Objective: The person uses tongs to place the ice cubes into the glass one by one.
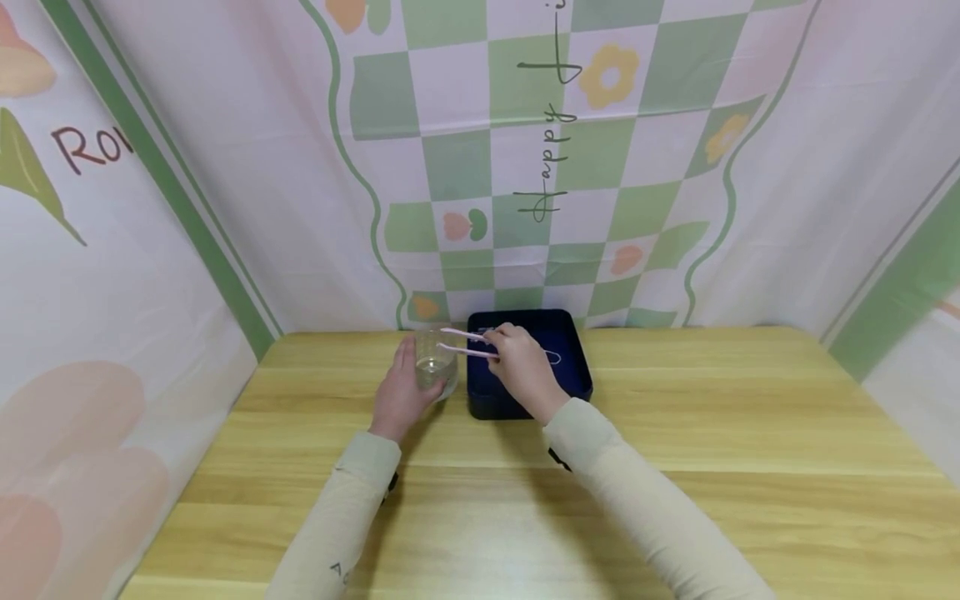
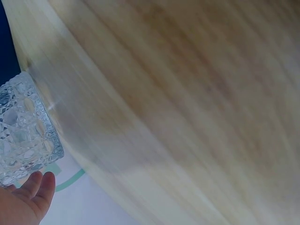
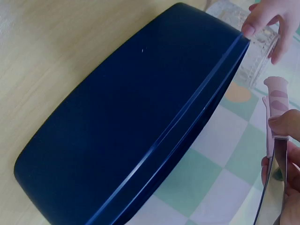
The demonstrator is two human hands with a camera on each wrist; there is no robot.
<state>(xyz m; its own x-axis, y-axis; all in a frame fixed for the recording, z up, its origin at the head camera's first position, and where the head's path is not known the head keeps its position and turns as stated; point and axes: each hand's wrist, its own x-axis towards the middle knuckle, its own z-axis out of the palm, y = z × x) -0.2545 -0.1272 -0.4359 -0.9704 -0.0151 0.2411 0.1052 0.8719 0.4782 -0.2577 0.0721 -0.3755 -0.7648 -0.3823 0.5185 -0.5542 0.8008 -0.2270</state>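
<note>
My left hand grips a clear glass cup, fingers along its far left side and thumb on the near right. The cup's faceted wall fills the left edge of the left wrist view. In my right hand I hold tongs with pink tips and metal arms. Their two tips stand apart and overlap the cup's rim in the head view; the bent metal end shows behind my hand. My right hand is over a dark blue square box, which stands just right of the cup.
The wooden table carries the box and cup near its back edge. A checked green-and-white cloth hangs right behind them. Another printed cloth hangs along the left side. The box's tall wall dominates the right wrist view.
</note>
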